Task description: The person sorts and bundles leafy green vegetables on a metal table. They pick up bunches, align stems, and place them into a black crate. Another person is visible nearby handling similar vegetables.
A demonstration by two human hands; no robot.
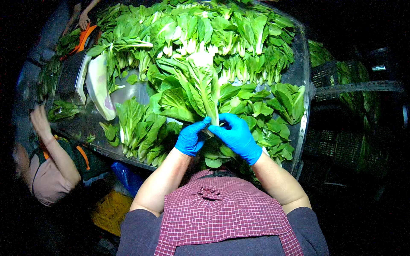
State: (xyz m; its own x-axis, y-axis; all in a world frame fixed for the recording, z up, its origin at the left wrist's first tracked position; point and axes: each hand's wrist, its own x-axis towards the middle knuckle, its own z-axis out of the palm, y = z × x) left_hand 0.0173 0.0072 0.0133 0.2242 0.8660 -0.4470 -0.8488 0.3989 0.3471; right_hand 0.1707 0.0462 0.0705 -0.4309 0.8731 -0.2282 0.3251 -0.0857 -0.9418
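Both my hands wear blue gloves and meet at the base of a head of leafy greens (201, 86), whose leaves point away from me. My left hand (193, 136) pinches the stem end from the left. From the right, my right hand (238, 134) grips the same base with thumb and fingers. Beyond the held head, a broad pile of similar greens (192, 32) covers the far part of the metal table (128, 92). A smaller bunch (137, 128) lies to the left of my hands, and loose leaves (269, 128) spread to the right.
At the left, a co-worker's hand (41, 123) is raised near the table edge; another person's hand (84, 20) reaches in at upper left. A pale wrapped object (100, 86) leans by a dark box (69, 75). Dark crates (346, 144) stand right, a yellow crate (112, 211) below left.
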